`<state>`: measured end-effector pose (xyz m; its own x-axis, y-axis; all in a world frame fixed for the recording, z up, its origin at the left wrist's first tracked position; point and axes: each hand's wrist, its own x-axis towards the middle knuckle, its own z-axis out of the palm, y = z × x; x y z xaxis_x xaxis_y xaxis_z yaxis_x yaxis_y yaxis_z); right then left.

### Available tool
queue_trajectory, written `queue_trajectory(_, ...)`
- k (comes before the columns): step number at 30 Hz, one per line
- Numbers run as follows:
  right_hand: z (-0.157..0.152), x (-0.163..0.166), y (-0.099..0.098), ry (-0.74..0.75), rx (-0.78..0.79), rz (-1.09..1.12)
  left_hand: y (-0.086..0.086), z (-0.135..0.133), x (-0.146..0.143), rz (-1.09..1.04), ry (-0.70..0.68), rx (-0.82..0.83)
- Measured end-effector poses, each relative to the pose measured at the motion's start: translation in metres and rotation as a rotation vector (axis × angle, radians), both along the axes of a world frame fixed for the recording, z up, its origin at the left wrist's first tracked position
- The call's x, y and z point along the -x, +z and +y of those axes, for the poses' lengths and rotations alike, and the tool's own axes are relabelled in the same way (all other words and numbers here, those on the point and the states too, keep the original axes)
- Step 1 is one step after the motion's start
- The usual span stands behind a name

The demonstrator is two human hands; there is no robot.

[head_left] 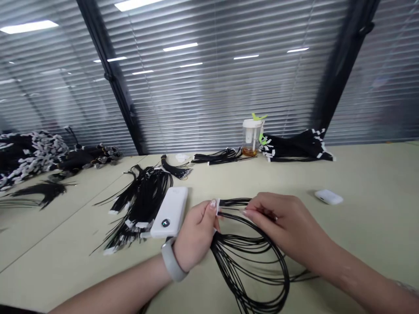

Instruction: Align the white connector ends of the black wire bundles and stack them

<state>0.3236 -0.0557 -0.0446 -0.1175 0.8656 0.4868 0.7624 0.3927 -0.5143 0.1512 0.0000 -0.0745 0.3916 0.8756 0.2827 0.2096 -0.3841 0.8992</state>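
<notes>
My left hand [201, 231], with a grey watch band on its wrist, pinches a white connector [218, 206] between thumb and fingers. Black wires [258, 244] run out of the connector to the right and loop down over the table. A second white end shows just under the left fingers, with more wires fanning from it. Closed in a pinch, my right hand [278, 218] holds a thin black wire [234, 208] a short way right of the connector. The exact wire tip is hidden by the right fingers.
Left of my hands lie a white power bank [170, 212] and a pile of black wire bundles [144, 200]. More bundles [297, 146] and a lidded cup [251, 137] stand at the back. A small white case [329, 196] sits at right. Blinds [209, 87] hang behind.
</notes>
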Motion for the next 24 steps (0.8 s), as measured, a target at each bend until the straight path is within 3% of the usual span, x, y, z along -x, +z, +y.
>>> queue_trajectory(24,-0.0012,-0.0026,-0.0012,0.051,-0.116,-0.135,0.0024,-0.0045,-0.0005,-0.004,0.0,0.001)
